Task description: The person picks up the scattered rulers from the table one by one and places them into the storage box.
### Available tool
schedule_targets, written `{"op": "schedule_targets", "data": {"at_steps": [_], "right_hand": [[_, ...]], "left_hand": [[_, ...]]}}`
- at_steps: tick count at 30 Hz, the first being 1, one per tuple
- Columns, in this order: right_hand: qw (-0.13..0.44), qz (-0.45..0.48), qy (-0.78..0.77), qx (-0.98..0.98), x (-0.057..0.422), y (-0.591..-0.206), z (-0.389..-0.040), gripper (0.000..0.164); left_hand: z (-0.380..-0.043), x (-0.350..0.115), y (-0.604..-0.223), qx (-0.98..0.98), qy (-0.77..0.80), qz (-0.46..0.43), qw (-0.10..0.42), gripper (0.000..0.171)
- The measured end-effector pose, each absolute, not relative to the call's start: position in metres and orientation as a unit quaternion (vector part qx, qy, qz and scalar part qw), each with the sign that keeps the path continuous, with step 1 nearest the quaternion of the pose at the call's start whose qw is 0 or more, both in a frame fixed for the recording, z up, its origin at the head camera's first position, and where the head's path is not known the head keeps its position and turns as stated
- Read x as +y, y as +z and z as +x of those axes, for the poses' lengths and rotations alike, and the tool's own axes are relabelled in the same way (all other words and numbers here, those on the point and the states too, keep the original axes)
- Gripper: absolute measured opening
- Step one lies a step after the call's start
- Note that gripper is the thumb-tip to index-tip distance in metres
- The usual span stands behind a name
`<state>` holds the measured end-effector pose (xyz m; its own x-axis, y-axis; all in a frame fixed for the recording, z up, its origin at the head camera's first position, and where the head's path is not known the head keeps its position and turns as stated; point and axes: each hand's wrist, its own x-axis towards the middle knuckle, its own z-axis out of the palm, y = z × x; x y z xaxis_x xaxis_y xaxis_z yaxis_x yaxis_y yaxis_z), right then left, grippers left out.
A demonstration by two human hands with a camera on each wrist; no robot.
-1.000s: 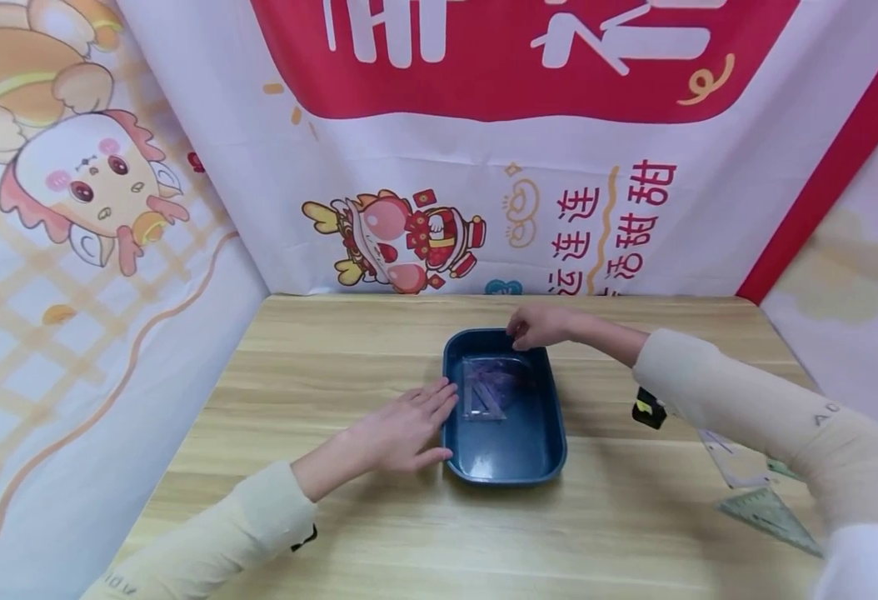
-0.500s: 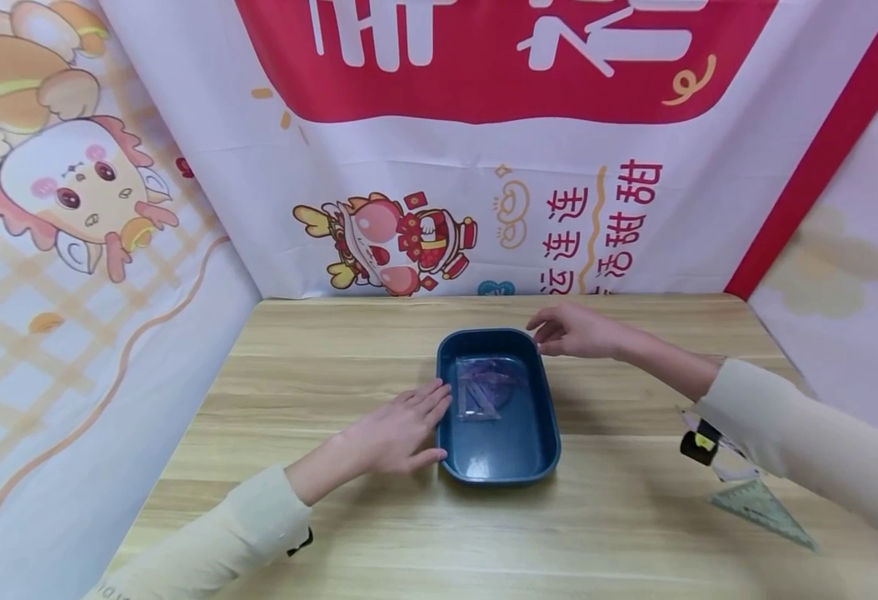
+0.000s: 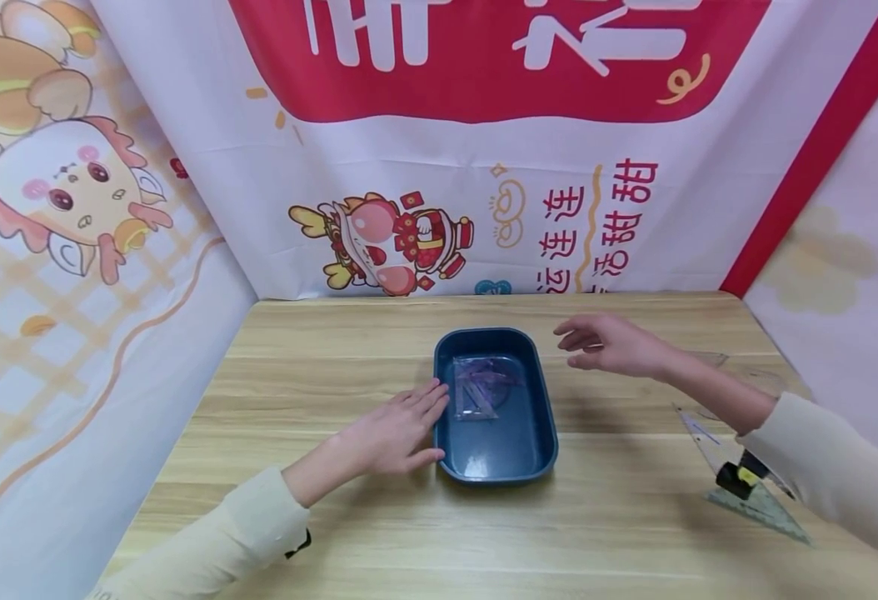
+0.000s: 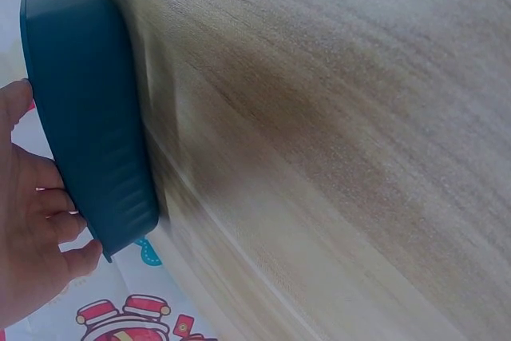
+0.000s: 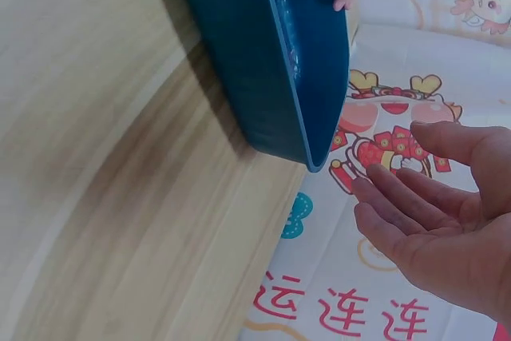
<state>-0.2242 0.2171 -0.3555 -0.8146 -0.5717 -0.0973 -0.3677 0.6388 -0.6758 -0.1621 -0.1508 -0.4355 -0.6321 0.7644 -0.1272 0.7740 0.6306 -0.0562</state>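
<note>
The tray rests on the table, with drafting tools in its far half, the left hand at its left rim, the right hand right of its far end, and a set square at near right.

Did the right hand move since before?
Yes. In the head view, the right hand has moved rightward from the far right corner of the still tray; now there's a gap between them.

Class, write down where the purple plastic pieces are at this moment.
In the head view, the purple plastic pieces lie inside the blue tray, mostly in its far half and towards its left wall, near the left hand touching the rim.
</note>
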Motion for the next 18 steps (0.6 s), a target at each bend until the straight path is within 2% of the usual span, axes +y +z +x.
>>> {"op": "schedule_targets", "data": {"at_steps": [18], "right_hand": [[0.144,-0.206,-0.317,0.914,0.258,-0.372,-0.196,0.058]], "left_hand": [[-0.163,-0.152,-0.438,0.904,-0.048,0.423,0.05,0.079]]}}
